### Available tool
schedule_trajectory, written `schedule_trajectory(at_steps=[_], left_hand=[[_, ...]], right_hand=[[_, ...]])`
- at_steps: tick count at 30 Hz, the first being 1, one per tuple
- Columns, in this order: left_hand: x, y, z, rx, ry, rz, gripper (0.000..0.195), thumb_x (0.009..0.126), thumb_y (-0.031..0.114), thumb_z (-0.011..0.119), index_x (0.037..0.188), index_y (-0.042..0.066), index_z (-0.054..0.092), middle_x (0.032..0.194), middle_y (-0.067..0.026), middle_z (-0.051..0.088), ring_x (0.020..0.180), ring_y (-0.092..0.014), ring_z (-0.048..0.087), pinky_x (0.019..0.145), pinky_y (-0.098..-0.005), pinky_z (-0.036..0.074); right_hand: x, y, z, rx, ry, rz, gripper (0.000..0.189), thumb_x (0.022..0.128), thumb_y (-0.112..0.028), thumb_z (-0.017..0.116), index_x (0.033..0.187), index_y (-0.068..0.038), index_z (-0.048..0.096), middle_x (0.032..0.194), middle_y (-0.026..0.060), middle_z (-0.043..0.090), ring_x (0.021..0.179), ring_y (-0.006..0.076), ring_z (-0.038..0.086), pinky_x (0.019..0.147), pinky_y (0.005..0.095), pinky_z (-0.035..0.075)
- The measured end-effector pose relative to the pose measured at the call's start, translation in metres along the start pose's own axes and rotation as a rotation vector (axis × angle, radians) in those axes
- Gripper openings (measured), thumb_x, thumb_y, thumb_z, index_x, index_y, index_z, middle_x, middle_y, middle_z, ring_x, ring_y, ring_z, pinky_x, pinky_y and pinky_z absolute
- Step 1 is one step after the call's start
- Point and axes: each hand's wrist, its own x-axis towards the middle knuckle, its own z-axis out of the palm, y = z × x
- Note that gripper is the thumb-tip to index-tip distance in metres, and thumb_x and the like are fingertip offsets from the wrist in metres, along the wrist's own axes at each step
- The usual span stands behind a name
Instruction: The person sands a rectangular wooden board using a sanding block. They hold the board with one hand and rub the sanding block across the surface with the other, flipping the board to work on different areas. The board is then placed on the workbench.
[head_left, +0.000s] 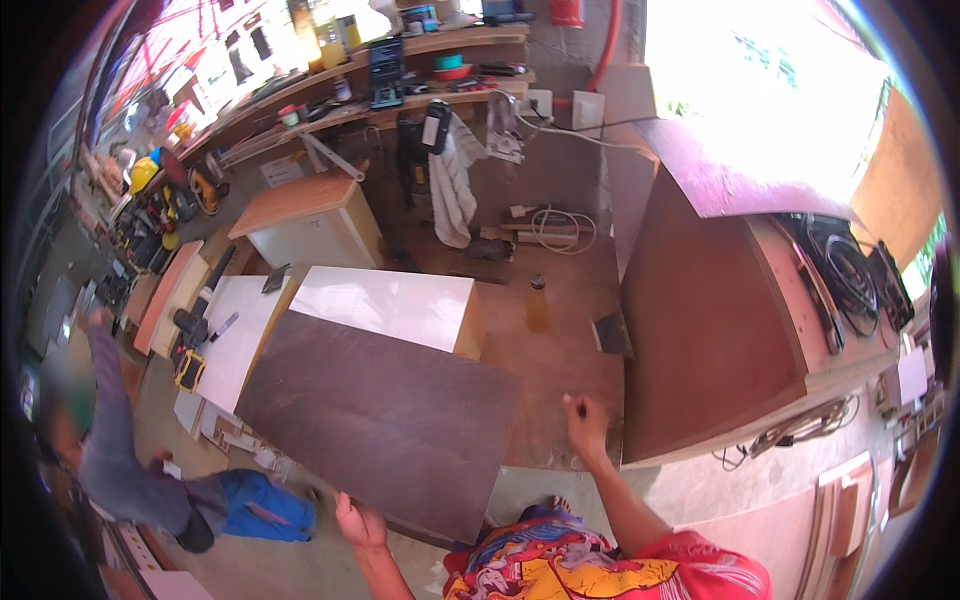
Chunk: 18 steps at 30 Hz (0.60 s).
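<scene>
A large dark brown flat panel (382, 412) lies tilted in front of me, its far part over white-topped wooden boxes (386, 300). My left hand (361, 521) grips the panel's near edge. To the right of the panel, my right hand (586, 424) is raised over the brown work surface with its fingers curled; whether it holds something small is unclear. A bottle of yellowish liquid (536, 306) stands beyond that hand. On the white board (255, 300) at the left are a cordless power tool (191, 330) and a marker pen (224, 327).
A tall brown wooden cabinet (712, 330) bounds the right side, with coiled black cable (851, 281) on it. A person in blue trousers (266, 502) is bent over at the left. Shelves (450, 37) of tools line the back. A coiled white cable (562, 229) lies below them.
</scene>
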Motion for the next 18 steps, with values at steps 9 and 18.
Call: schedule_trajectory(at_steps=[9,18], left_hand=[[-0.003,0.004,0.01,0.309,0.126,0.049,0.091,0.088,-0.01,0.043,0.174,0.016,0.025,0.165,-0.0027,0.042,0.139,-0.025,0.051,0.118,-0.0469,0.042],[0.009,0.044,-0.016,0.382,0.089,-0.003,0.08,0.096,0.02,0.054,0.169,0.001,0.029,0.151,-0.0102,0.047,0.124,-0.029,0.054,0.113,-0.0539,0.044]], right_hand=[[-0.097,-0.098,-0.024,0.913,-0.804,0.323,0.099,0.11,-0.075,0.025,0.168,0.004,0.026,0.148,0.0191,0.056,0.133,0.0328,0.059,0.116,0.0504,0.044],[-0.064,-0.12,-0.006,0.769,-0.715,0.293,0.09,0.108,-0.074,0.039,0.149,0.006,0.05,0.128,0.0162,0.064,0.117,0.0294,0.064,0.106,0.046,0.05]])
